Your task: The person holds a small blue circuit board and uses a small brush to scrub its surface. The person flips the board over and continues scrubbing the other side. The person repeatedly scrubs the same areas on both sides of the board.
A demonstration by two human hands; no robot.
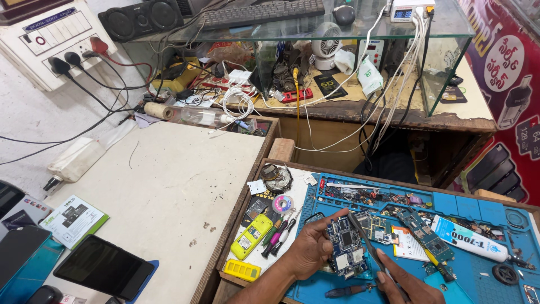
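Left hand [308,247] pinches a circuit board [345,245], right hand [406,284] pinches tweezers [367,242]; yellow phone [251,236] and glue tube [471,240] flank them

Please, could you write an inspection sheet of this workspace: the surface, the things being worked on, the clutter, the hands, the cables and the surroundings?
Surface: blue repair mat in a wooden tray; bare pale table beside it.
Job's things: small blue circuit board; thin tweezers with tips on it.
Clutter: yellow phone, glue tube, screwdrivers, loose boards and small parts on the mat; dark phone on the table.
Hands: left hand holds the circuit board; right hand holds the tweezers.
Cables: white cables hang from the glass shelf; black plugs in the wall socket board.
Surroundings: glass shelf carrying a keyboard, with a small fan below it.
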